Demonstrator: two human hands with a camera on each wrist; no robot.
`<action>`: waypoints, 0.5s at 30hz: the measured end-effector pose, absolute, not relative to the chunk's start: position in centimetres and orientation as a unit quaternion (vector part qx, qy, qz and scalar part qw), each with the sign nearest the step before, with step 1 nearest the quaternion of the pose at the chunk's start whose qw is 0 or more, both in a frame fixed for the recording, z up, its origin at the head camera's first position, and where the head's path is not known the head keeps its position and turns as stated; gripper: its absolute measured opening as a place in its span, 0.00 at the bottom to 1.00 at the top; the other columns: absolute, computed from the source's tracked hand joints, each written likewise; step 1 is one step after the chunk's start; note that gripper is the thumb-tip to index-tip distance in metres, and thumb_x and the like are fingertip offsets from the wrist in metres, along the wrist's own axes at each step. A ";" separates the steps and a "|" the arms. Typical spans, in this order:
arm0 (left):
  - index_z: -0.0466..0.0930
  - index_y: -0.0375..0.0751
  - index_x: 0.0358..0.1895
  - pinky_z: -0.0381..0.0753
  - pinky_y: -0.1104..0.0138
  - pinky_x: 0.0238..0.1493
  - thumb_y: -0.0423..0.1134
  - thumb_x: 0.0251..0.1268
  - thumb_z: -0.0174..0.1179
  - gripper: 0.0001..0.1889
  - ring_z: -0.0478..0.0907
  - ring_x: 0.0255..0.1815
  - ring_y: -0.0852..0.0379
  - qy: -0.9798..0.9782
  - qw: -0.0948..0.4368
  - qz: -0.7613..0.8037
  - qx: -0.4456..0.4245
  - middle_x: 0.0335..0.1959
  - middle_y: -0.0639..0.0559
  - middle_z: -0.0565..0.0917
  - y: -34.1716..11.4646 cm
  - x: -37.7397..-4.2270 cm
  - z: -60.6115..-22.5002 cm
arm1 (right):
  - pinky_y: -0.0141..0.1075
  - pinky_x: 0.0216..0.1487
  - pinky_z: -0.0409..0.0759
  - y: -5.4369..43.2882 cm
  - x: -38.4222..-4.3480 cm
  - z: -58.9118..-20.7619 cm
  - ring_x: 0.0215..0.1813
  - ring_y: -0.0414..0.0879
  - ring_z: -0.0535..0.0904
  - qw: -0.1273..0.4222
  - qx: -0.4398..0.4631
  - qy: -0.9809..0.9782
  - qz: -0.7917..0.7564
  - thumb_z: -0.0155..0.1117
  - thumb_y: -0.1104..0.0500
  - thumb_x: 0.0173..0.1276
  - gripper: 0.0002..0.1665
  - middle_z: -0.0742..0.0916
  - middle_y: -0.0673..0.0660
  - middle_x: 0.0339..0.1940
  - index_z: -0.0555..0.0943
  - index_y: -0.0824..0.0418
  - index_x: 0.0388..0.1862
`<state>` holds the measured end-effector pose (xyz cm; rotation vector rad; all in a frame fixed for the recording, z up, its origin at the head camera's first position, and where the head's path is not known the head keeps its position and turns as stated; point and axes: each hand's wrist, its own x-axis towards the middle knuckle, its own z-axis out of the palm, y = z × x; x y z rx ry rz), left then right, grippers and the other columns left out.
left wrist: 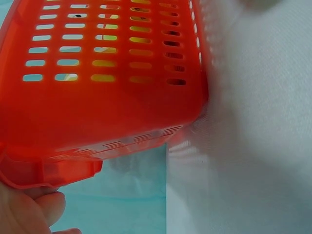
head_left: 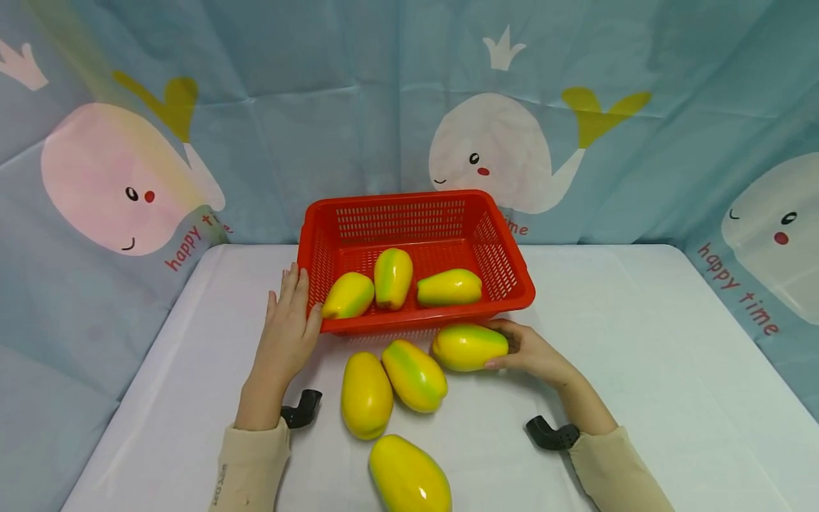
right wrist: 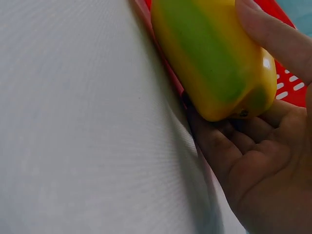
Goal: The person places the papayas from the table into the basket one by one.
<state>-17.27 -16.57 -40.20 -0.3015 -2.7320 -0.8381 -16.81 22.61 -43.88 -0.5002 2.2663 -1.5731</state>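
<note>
In the head view, my left hand [head_left: 288,331] rests against the left side of a red plastic basket [head_left: 409,323], fingers extended and thumb at the near left corner. The left wrist view shows those fingers [left wrist: 48,207] touching the outside of the basket's rim [left wrist: 73,173]. My right hand [head_left: 527,352] grips a yellow-green papaya [head_left: 470,348] just in front of the basket. In the right wrist view, the thumb [right wrist: 278,36] lies on one side of this papaya [right wrist: 209,58], other fingers beneath it. Three papayas [head_left: 393,278] lie inside the basket.
Three more papayas lie on the white table [head_left: 640,370]: a yellow one [head_left: 367,395], a green-streaked one [head_left: 414,375] and one at the near edge [head_left: 410,475]. A blue whale-print curtain [head_left: 358,107] hangs behind. Black curved pieces [head_left: 552,434] sit at both wrists.
</note>
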 end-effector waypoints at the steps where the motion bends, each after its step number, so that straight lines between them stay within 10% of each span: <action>1: 0.49 0.26 0.71 0.39 0.41 0.69 0.41 0.71 0.44 0.32 0.41 0.75 0.40 -0.942 0.133 -0.290 -0.103 0.75 0.35 0.46 -16.6 -17.3 -40.2 | 0.31 0.53 0.74 22.6 -16.8 -43.9 0.55 0.50 0.72 0.168 -0.176 0.797 -0.553 0.72 0.61 0.55 0.38 0.75 0.63 0.61 0.69 0.69 0.64; 15: 0.49 0.25 0.71 0.42 0.40 0.68 0.40 0.71 0.45 0.32 0.42 0.75 0.40 -0.941 0.133 -0.294 -0.104 0.74 0.35 0.47 -16.5 -17.3 -40.2 | 0.32 0.54 0.73 22.7 -17.0 -44.5 0.57 0.55 0.71 0.171 -0.177 0.795 -0.555 0.72 0.59 0.56 0.39 0.75 0.64 0.62 0.68 0.69 0.64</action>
